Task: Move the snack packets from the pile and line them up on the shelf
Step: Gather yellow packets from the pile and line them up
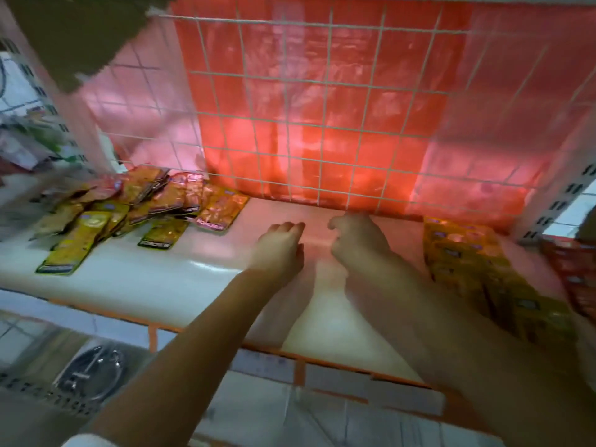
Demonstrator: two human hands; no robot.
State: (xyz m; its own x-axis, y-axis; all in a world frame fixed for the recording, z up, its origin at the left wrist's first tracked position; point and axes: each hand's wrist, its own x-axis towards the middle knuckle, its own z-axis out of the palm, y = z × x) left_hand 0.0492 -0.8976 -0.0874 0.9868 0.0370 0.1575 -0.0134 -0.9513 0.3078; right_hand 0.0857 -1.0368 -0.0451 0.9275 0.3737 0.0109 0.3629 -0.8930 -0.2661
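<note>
A loose pile of snack packets (135, 201), yellow and red-orange, lies at the back left of the white shelf (161, 279). A row of yellow and orange packets (477, 269) runs front to back along the shelf's right side. My left hand (280, 250) hovers over the bare middle of the shelf, fingers loosely curled, holding nothing. My right hand (358, 240) is close beside it, also loosely curled and empty, a little left of the lined-up row. Both hands are blurred by motion.
A white wire grid with red plastic sheeting behind it (322, 124) closes the back of the shelf. Red packets (577, 272) sit at the far right edge. An orange rail (290, 353) fronts the shelf. A round metal object (93, 372) lies below left.
</note>
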